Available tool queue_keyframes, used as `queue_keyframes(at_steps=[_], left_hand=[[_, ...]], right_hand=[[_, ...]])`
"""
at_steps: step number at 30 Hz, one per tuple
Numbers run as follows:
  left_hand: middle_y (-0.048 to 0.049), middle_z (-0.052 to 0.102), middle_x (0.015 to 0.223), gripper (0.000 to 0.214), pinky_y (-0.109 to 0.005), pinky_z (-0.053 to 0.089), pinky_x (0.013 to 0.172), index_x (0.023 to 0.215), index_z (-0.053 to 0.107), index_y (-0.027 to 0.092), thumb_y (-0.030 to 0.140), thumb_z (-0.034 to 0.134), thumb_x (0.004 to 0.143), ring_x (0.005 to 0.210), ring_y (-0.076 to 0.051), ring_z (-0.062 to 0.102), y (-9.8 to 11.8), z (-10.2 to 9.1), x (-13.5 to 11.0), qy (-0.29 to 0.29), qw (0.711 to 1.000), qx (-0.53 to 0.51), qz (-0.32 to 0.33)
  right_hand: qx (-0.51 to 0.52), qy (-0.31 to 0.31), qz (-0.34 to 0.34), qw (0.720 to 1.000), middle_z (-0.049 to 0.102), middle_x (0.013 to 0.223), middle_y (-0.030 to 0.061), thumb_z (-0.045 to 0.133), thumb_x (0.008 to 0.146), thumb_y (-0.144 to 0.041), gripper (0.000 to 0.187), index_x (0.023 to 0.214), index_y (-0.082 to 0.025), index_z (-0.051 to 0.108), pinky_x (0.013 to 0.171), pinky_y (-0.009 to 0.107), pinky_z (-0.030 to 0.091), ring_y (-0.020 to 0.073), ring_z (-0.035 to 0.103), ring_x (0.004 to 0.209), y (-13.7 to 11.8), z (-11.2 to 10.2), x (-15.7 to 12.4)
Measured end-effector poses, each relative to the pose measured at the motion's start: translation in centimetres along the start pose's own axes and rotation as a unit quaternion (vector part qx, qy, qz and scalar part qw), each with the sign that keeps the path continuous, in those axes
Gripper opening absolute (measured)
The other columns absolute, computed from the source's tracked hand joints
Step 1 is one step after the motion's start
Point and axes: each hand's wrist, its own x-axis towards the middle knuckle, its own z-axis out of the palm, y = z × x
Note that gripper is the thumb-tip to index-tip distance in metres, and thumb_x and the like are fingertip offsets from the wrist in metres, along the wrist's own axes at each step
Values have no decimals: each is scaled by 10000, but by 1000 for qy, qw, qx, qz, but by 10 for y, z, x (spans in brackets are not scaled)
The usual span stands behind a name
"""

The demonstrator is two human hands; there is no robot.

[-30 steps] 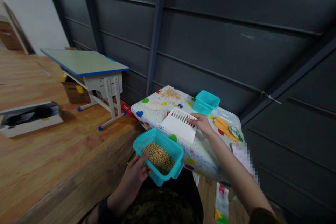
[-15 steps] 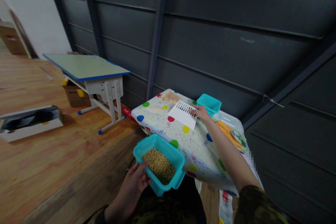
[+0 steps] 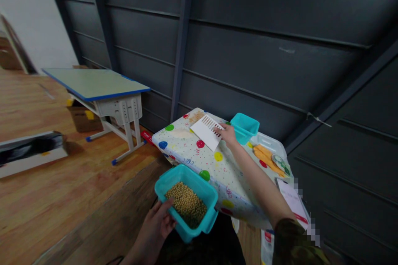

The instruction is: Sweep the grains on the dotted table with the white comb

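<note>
My left hand (image 3: 157, 225) grips the near-left rim of a teal plastic tub (image 3: 205, 218) filled with yellowish beans (image 3: 185, 203), held just off the near edge of the table. My right hand (image 3: 228, 134) is stretched to the far side of the table and holds a white slotted scraper (image 3: 205, 131) by its right edge, tilted over a patch of tan grains (image 3: 197, 116). The table (image 3: 214, 167) wears a white cloth with coloured dots. A pale heap of grains (image 3: 180, 133) lies on the cloth left of the scraper.
A second, empty-looking teal tub (image 3: 244, 127) stands at the table's far edge beside a clear tray (image 3: 268, 142) and orange items (image 3: 265, 156). A paper sheet (image 3: 292, 201) lies at the right. A blue-edged desk (image 3: 96, 85) stands left on the wooden floor. A dark panelled wall rises behind.
My right hand has carried the white scraper from the near middle of the table to the far side, over the tan grains. The bean tub in my left hand has stayed put.
</note>
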Motion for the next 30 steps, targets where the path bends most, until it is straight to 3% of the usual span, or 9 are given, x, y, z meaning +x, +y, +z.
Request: queue_keyframes(at_steps=[4, 9, 14, 17, 20, 22, 26, 30], left_hand=[[-8, 875, 863, 543, -291, 641, 635, 976, 743, 263, 326, 1096, 569, 713, -212, 807, 2, 3, -6, 8, 1000, 0, 2], [-28, 900, 914, 638, -334, 657, 667, 1014, 757, 271, 382, 1120, 502, 799, -268, 839, 4, 2, -4, -3, 1000, 10, -10], [-24, 882, 836, 596, -324, 652, 650, 951, 757, 261, 404, 1117, 498, 849, -295, 860, 5, 0, -3, 0, 1000, 28, -1], [-46, 887, 856, 582, -373, 695, 722, 925, 750, 261, 410, 1113, 495, 999, -361, 866, 5, -2, -2, 7, 999, 38, -3], [-77, 904, 971, 531, -404, 715, 790, 938, 739, 262, 362, 1089, 552, 1108, -388, 849, 4, -5, 0, 8, 999, 39, -1], [-97, 906, 1048, 514, -391, 715, 806, 986, 742, 253, 338, 1067, 597, 1132, -382, 843, 2, -7, 1, 10, 999, 40, 4], [-115, 904, 1085, 501, -401, 713, 875, 1017, 751, 237, 400, 1035, 638, 1167, -383, 832, 0, -8, -1, -2, 998, 55, 3], [-113, 906, 1046, 482, -457, 699, 964, 981, 763, 238, 421, 1026, 621, 1215, -403, 811, 4, -3, -6, -11, 998, 57, -11]], right_hand=[[-89, 14, 1, 996, 855, 868, 83, 775, 845, -251, 261, 1055, -138, 883, 719, 299, 596, 258, 799, 813, -3, 11, 7], [-131, 52, 9, 990, 871, 982, 117, 792, 827, -223, 293, 1095, -151, 887, 872, 351, 606, 318, 818, 976, -10, -4, 20], [-163, 53, -27, 985, 874, 1074, 133, 745, 902, -257, 327, 1180, -143, 875, 887, 357, 595, 317, 813, 984, -17, -25, 13], [-186, 65, -90, 976, 875, 1094, 119, 705, 950, -296, 338, 1216, -164, 865, 883, 359, 595, 311, 810, 967, -16, -44, -6], [-270, 102, -143, 947, 866, 1135, 143, 642, 986, -284, 388, 1302, -159, 829, 927, 384, 589, 323, 806, 1012, -16, -59, -36], [-336, 95, -152, 925, 857, 1122, 183, 591, 1006, -248, 410, 1335, -124, 802, 909, 394, 589, 338, 805, 1005, -18, -62, -58], [-442, 41, -115, 889, 844, 1070, 213, 514, 1048, -196, 396, 1346, -105, 758, 842, 361, 586, 321, 811, 961, -33, -48, -95], [-508, -19, -75, 858, 832, 1069, 236, 446, 1070, -132, 417, 1415, -74, 673, 841, 357, 598, 317, 831, 978, -50, -25, -114]])
